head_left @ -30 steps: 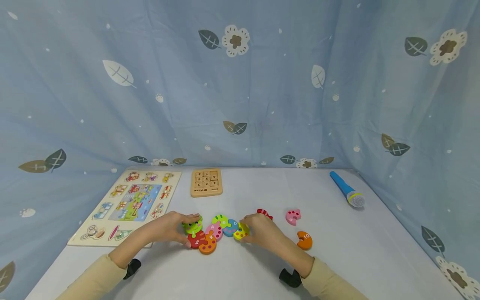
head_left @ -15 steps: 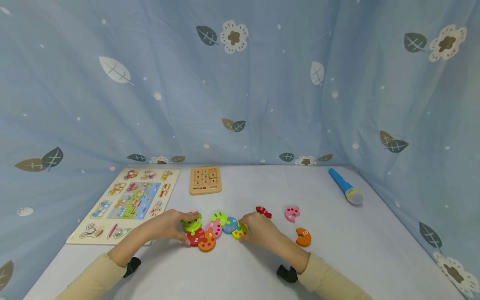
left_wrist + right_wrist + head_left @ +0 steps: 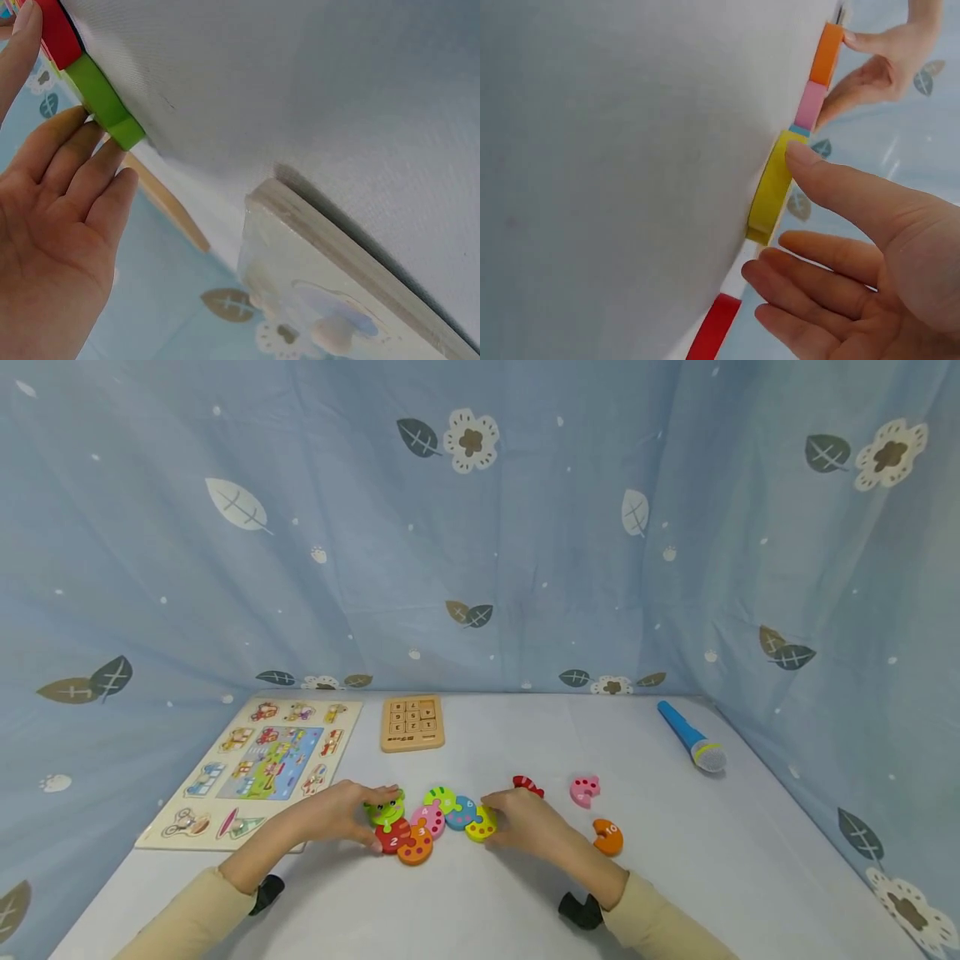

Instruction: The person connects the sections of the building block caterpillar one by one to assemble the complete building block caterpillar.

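Fingers and thumb of the left hand (image 3: 337, 814) hold the caterpillar chain (image 3: 428, 819) by its green head (image 3: 386, 811) and red piece (image 3: 393, 837) at nine o'clock; the right hand (image 3: 528, 827) is loose at three, its thumb against the yellow end piece (image 3: 480, 827). The chain rests on the white table (image 3: 450, 910) between both hands. From it, a wooden number board (image 3: 412, 723) lies at twelve.

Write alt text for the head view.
A left hand and a right hand bracket a caterpillar puzzle on a white table, from green face to yellow piece. Around lie three loose pieces, a picture board, a number board and a blue microphone.
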